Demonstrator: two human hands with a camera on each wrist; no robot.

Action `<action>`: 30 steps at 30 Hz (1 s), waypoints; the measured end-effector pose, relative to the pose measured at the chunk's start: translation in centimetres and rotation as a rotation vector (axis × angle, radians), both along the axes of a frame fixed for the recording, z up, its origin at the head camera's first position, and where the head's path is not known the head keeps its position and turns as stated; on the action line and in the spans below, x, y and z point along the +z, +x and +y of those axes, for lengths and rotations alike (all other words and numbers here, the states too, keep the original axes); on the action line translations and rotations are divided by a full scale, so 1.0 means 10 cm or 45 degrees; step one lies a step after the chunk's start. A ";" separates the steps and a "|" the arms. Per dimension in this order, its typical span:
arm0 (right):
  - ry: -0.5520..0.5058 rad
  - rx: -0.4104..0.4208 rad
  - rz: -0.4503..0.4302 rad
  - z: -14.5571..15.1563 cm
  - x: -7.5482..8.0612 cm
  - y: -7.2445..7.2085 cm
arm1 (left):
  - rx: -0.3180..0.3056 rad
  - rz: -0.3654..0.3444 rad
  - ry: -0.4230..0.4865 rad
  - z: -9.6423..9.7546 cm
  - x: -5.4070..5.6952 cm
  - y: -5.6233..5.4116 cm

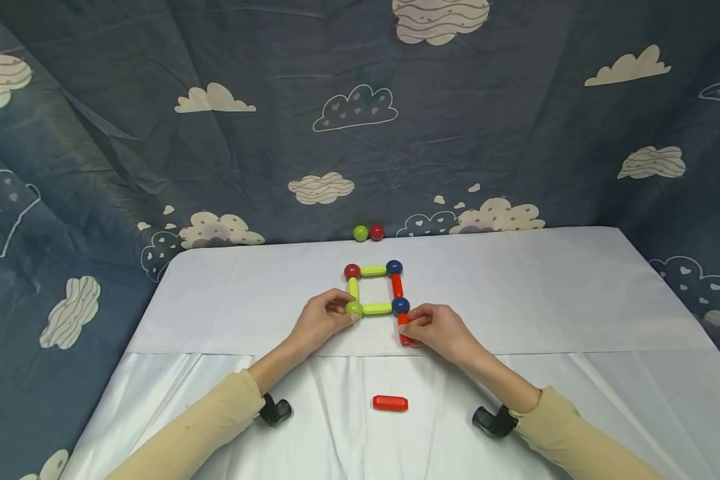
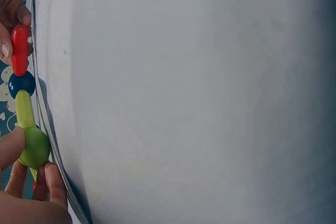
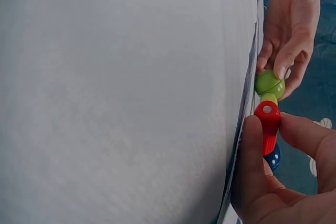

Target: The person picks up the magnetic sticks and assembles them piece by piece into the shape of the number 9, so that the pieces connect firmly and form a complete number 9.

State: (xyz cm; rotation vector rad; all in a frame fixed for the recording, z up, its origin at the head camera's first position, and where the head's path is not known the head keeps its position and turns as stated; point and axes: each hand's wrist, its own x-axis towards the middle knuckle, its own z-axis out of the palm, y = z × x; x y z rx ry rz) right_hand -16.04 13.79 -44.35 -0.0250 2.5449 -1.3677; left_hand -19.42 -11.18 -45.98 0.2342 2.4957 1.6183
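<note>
A square of coloured balls and rods lies on the white table: a red ball (image 1: 352, 271) and a blue ball (image 1: 394, 267) at the far corners, a green ball (image 1: 354, 308) and a second blue ball (image 1: 401, 305) at the near ones. Three green rods and one red rod (image 1: 397, 286) join them. My left hand (image 1: 323, 319) pinches the green ball between thumb and fingers. With thumb and fingers, my right hand (image 1: 441, 330) grips another red rod (image 1: 403, 328), its far end against the near blue ball, pointing toward me.
A loose red rod (image 1: 390, 403) lies nearer me, between my forearms. At the table's far edge sit a green ball (image 1: 361, 233) and a red ball (image 1: 376, 232) side by side. Behind the table (image 1: 216, 300) hangs a dark cloud-patterned cloth (image 1: 276, 153).
</note>
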 end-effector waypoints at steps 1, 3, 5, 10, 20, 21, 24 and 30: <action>-0.001 -0.001 0.001 0.00 0.00 0.00 | -0.001 0.002 0.002 0.00 0.00 0.00; -0.006 -0.003 -0.002 -0.01 -0.01 0.00 | -0.001 0.003 0.004 0.00 -0.01 0.00; -0.016 -0.004 -0.009 -0.01 -0.01 0.01 | -0.003 0.000 0.007 -0.01 -0.01 0.00; -0.073 -0.018 -0.050 0.00 -0.02 0.01 | -0.015 0.005 0.004 -0.02 -0.01 0.00; -0.001 -0.045 0.160 0.14 0.08 -0.46 | -0.025 0.007 0.013 -0.03 0.00 -0.01; -0.001 -0.041 0.203 0.14 0.08 -0.54 | -0.028 0.008 0.016 -0.03 0.00 -0.01; -0.007 -0.016 0.314 0.11 0.09 -0.80 | -0.035 0.009 0.023 -0.02 0.00 -0.01; 0.041 0.066 0.509 -0.01 0.09 -1.20 | -0.033 -0.002 0.016 -0.01 0.01 -0.01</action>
